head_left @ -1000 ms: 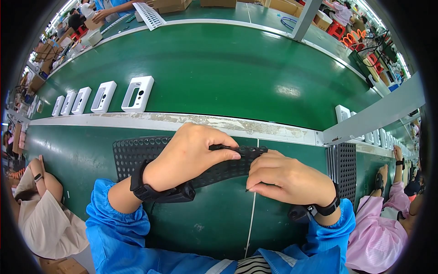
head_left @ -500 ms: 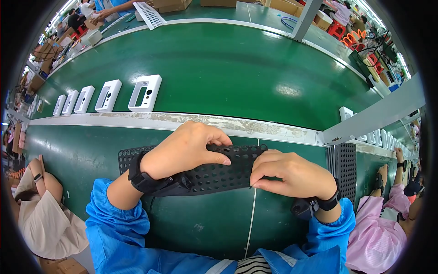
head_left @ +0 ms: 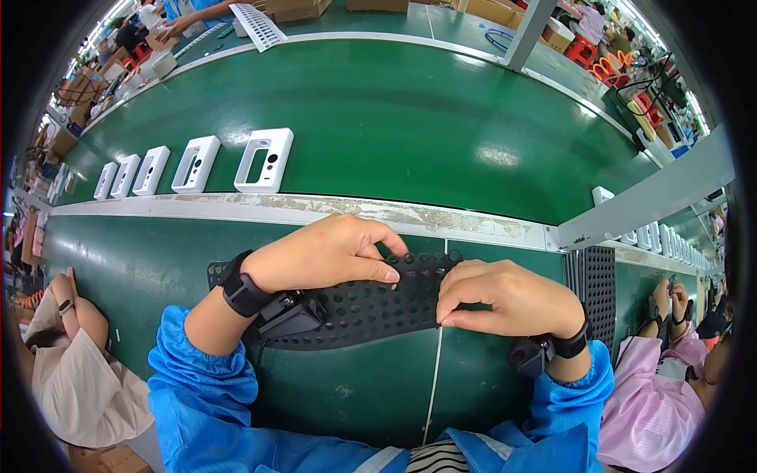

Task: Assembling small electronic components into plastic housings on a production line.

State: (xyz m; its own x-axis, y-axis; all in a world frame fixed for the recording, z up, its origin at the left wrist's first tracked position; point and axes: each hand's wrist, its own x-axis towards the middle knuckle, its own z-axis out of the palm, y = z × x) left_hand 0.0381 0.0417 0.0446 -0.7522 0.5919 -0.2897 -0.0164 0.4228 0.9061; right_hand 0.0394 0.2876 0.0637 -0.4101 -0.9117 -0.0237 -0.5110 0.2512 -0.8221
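A black flexible sheet full of round holes [head_left: 359, 311] is held above the green bench in front of me. My left hand [head_left: 335, 252] lies across it, index finger and thumb closed about its upper edge near the middle. At the sheet's right end, my right hand [head_left: 505, 299] pinches the edge between thumb and fingers. Between the hands the sheet sags a little, and its left end shows partly behind my left wrist. Each wrist wears a black strap with a small black device.
White plastic housings [head_left: 264, 161] stand in a row on the green conveyor [head_left: 378, 118], past a worn white rail [head_left: 339, 207]. At right, a stack of black perforated sheets [head_left: 597, 296] lies beside a grey metal post [head_left: 654, 189]. Co-workers sit on both sides.
The white housings have shifted slightly right along the conveyor. My left hand has tilted a bit, and more of the sheet's lower part shows. My right hand keeps its pinch.
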